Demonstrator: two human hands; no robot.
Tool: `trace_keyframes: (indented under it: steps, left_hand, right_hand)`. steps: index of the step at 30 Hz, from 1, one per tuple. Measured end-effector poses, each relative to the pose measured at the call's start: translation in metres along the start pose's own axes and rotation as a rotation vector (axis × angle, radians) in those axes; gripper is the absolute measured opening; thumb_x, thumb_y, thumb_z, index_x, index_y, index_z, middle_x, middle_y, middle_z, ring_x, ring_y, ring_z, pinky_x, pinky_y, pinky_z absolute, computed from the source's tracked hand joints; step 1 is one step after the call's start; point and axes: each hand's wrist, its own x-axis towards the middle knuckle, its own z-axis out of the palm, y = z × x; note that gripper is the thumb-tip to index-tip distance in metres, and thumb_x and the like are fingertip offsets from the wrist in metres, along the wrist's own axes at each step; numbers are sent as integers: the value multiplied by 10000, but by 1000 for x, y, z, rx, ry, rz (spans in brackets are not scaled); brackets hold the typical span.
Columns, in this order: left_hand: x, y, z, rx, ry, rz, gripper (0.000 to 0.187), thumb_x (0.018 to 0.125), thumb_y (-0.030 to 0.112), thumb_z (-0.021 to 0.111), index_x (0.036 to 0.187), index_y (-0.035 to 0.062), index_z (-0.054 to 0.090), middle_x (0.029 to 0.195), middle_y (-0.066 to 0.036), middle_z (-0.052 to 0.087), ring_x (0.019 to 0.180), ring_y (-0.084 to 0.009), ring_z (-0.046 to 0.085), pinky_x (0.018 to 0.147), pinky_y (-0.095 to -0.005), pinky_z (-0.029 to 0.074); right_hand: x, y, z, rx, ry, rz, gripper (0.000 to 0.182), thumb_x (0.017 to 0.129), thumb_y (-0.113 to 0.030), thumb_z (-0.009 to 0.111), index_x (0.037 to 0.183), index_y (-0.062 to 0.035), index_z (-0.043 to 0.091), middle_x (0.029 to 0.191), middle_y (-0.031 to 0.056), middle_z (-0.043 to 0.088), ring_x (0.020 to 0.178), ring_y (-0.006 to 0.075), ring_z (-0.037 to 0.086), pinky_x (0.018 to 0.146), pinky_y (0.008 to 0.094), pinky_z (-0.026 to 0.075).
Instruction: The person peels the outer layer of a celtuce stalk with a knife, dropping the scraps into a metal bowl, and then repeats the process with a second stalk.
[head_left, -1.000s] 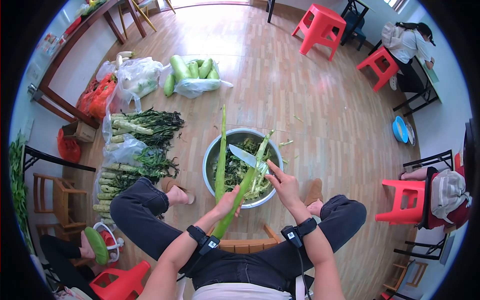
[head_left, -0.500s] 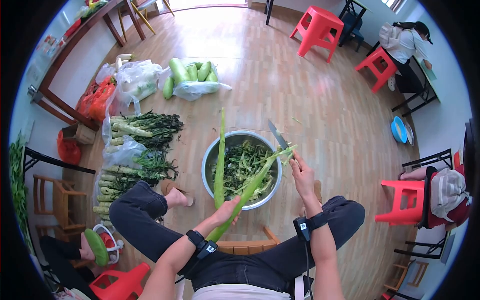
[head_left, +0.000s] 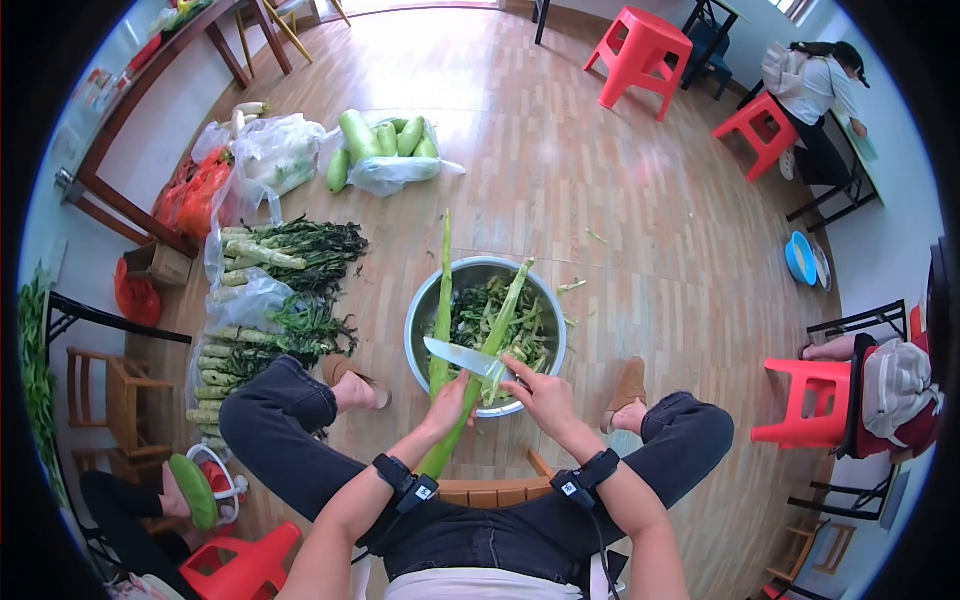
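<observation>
My left hand (head_left: 450,408) is closed around the lower part of a green celtuce stem (head_left: 510,305), which slants up and away over the metal basin (head_left: 562,320). In my right hand (head_left: 547,398) is a knife (head_left: 452,354); its blade lies across the stem just above my left hand and points left. A second, slimmer celtuce stem (head_left: 443,310) leans along the basin's left side. Dark leaves and pale green peelings (head_left: 515,325) fill much of the basin.
Bundles of leafy celtuce (head_left: 290,245) lie on plastic at the left. Green gourds (head_left: 385,140) sit in a bag farther off. Red stools (head_left: 640,60) stand around the room, with seated people at the right. A few peelings (head_left: 572,287) lie on the floor.
My right hand has drawn the knife back toward me, from the stem's far end to near my left hand. The stem points more steeply away, and a peeling lies beside the basin.
</observation>
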Motion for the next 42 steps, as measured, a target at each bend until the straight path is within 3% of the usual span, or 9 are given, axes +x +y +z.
trace_keyframes:
  steps: [5, 14, 23, 25, 29, 31, 32, 34, 42]
  left_hand:
    - [-8, 0, 5, 69, 34, 39, 526, 965, 460, 261, 778, 40, 516, 581, -58, 497, 469, -148, 502, 449, -275, 445]
    - [-6, -1, 7, 79, 105, 59, 511, 971, 433, 277, 779, 28, 523, 571, -62, 503, 464, -146, 503, 439, -270, 441]
    - [-7, 5, 7, 144, 131, 113, 527, 972, 431, 275, 746, 26, 526, 556, -52, 498, 455, -144, 502, 437, -269, 438]
    - [-6, 2, 7, 101, 135, 103, 487, 975, 400, 303, 940, 2, 580, 560, -35, 495, 463, -117, 498, 424, -256, 429]
    - [-5, 1, 4, 119, 120, 125, 482, 975, 398, 305, 942, 4, 579, 558, -35, 492, 464, -114, 497, 424, -254, 427]
    - [-8, 6, 7, 138, 136, 150, 516, 974, 424, 281, 739, 29, 515, 551, -54, 496, 455, -139, 500, 435, -264, 438]
    - [-8, 4, 7, 137, 136, 150, 516, 974, 424, 281, 739, 29, 515, 551, -54, 496, 455, -139, 500, 435, -264, 438]
    - [-7, 1, 6, 103, 119, 127, 479, 976, 395, 302, 950, 7, 582, 556, -32, 490, 461, -109, 493, 420, -249, 423]
    - [-9, -3, 7, 116, 105, 101, 466, 973, 391, 324, 1016, 6, 583, 562, -29, 497, 470, -99, 502, 416, -240, 426]
  right_hand:
    - [13, 18, -4, 139, 192, 52, 414, 832, -321, 625, 1222, -204, 553, 668, 140, 612, 586, 255, 631, 528, 343, 470]
    - [0, 9, 10, -65, 51, -20, 433, 811, -433, 606, 1212, -283, 547, 645, 94, 629, 574, 271, 629, 519, 358, 493]
    - [8, 15, 2, -47, 118, -24, 426, 819, -424, 592, 1210, -260, 551, 640, 81, 621, 576, 260, 620, 494, 359, 469]
    - [9, 14, 2, -70, 115, -16, 429, 816, -424, 595, 1210, -260, 552, 645, 79, 622, 580, 258, 621, 494, 356, 468]
    - [13, 21, 4, -78, 174, -36, 436, 812, -423, 601, 1215, -264, 548, 650, 75, 626, 573, 255, 620, 492, 353, 469]
    - [14, 24, 3, -80, 185, -37, 442, 810, -425, 603, 1218, -266, 545, 652, 73, 627, 571, 254, 619, 492, 353, 470]
    - [15, 25, 2, -89, 192, -22, 448, 808, -424, 607, 1222, -265, 543, 654, 75, 628, 570, 257, 619, 493, 355, 470]
    - [17, 27, -1, -97, 198, -7, 453, 807, -423, 611, 1225, -265, 541, 655, 77, 628, 569, 260, 619, 494, 357, 470]
    - [24, 35, -22, 81, 194, 157, 399, 812, -388, 627, 1178, -233, 588, 728, 138, 644, 640, 289, 639, 569, 369, 490]
